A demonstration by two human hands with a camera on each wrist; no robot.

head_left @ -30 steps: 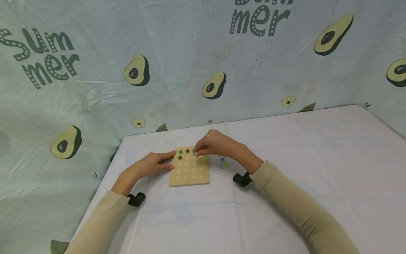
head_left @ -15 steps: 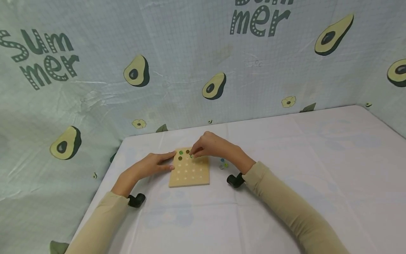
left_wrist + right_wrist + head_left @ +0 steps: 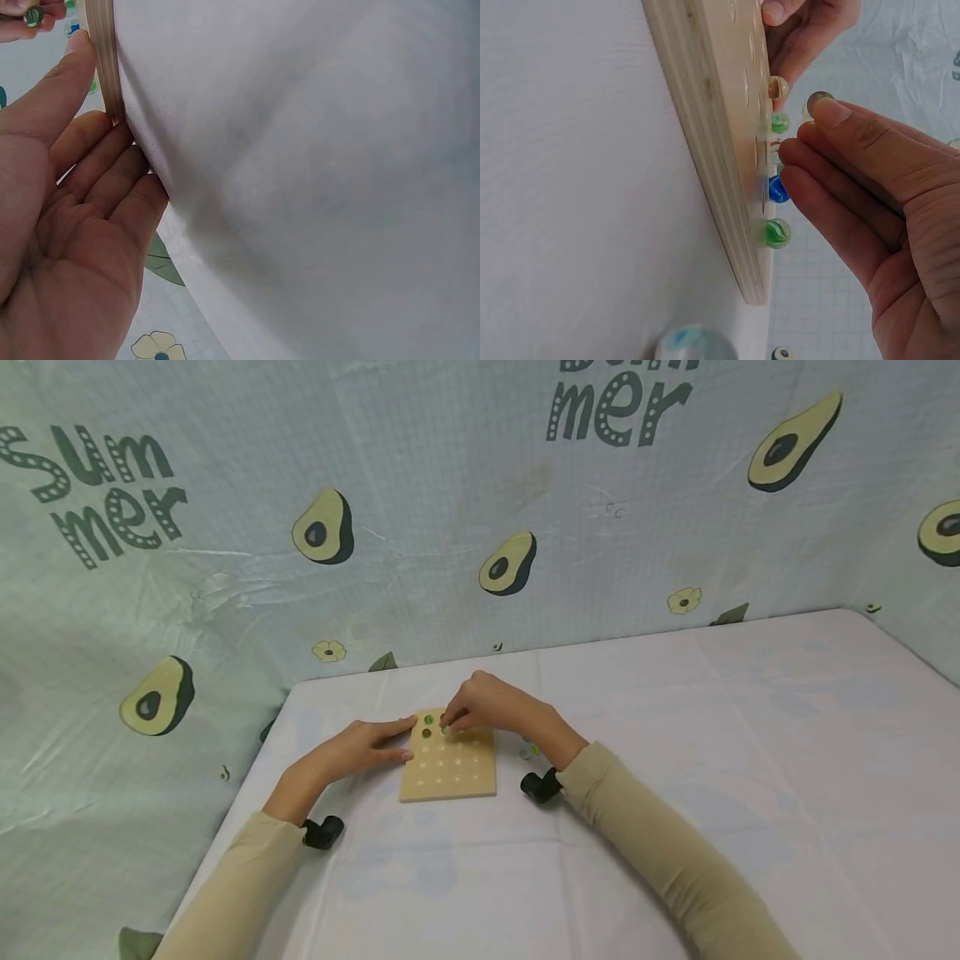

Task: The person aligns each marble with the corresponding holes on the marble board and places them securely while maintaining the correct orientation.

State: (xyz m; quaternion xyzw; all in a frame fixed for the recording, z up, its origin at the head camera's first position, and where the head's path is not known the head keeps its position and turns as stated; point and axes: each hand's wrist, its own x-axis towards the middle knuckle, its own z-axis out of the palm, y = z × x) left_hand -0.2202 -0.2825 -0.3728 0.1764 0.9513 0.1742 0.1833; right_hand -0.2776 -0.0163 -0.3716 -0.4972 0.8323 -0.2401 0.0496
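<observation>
A square wooden board [image 3: 450, 777] with rows of round hollows lies on the table. My left hand [image 3: 360, 747] rests at its left edge, thumb and fingers spread and touching the side. Over the far part of the board, my right hand [image 3: 491, 702] pinches a greenish glass marble [image 3: 820, 103] between thumb and fingers. In the right wrist view, a brown marble [image 3: 778, 88], a blue marble [image 3: 778, 189] and a green marble [image 3: 778, 234] are among several sitting in the hollows. The right hand covers part of the far row in the head view.
A few loose marbles [image 3: 534, 750] lie on the white cloth right of the board, partly behind the right wrist. One clear marble [image 3: 696, 345] shows close up in the right wrist view. A curtain [image 3: 420, 527] printed with avocados hangs behind the table [image 3: 675, 718].
My right hand has shifted left across the board with the pinched marble, towards the left columns. The left hand stays in place at the edge.
</observation>
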